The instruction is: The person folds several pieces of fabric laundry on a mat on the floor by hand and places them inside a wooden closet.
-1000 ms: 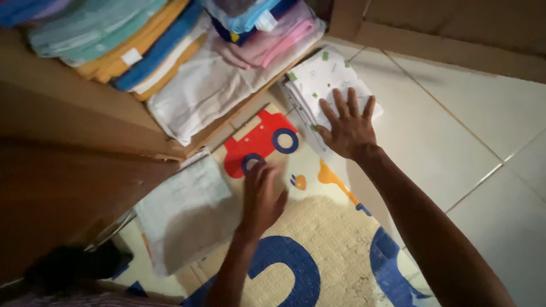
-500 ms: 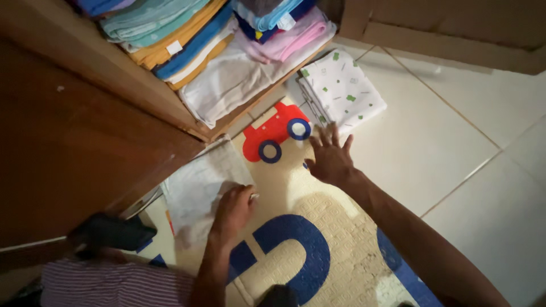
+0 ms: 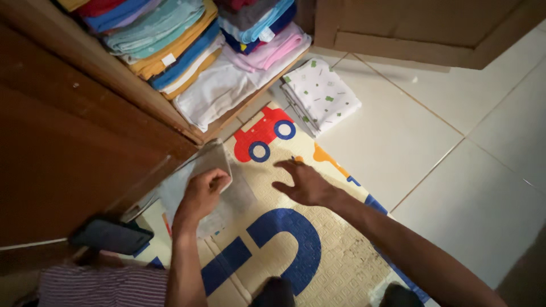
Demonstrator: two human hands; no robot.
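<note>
White folded cloth [image 3: 196, 182] is gripped at its upper corner by the left hand [image 3: 202, 193], whose fingers are closed around the lifted edge; the rest of the cloth is laid on the play mat [image 3: 318, 250], near the left, just beside the wooden cabinet door [image 3: 74, 153]. The right hand [image 3: 304, 183] is held open with fingers spread, palm down, over the mat just right of the cloth; whether the mat is touched cannot be told. A red car print [image 3: 263, 133] is seen on the mat beyond both hands. Farther right, a folded white cloth with green specks [image 3: 321, 95] is set on the tiled floor [image 3: 455, 170], at the mat's far edge. Stacked folded towels [image 3: 176, 45] in many colours are kept on the cabinet shelf at the far left. A dark phone [image 3: 111, 236] is seen at the near left.
</note>
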